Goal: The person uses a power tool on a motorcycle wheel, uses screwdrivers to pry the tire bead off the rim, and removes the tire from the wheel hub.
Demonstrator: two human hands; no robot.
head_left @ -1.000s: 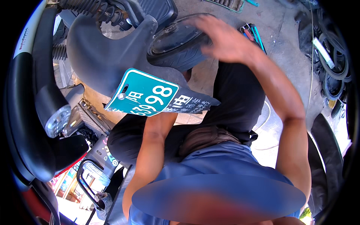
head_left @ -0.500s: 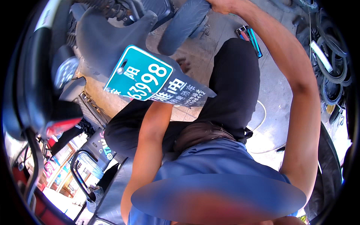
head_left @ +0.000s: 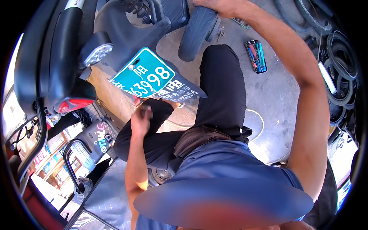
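Right hand (head_left: 215, 6): grip curled over top of black treaded rubber tyre (head_left: 197, 34), I'd guess to stop it tipping.
Tyre: on edge, apparently on grey concrete floor (head_left: 278, 88), between dark grey curved mudguard (head_left: 122, 38) and right knee (head_left: 220, 57).
Left hand (head_left: 141, 122): half-curled below teal rectangular plate (head_left: 147, 74); too blurred for me to tell if it holds anything.
Red- and teal-handled tools (head_left: 261, 56): floor level, right of knee, likely for reach.
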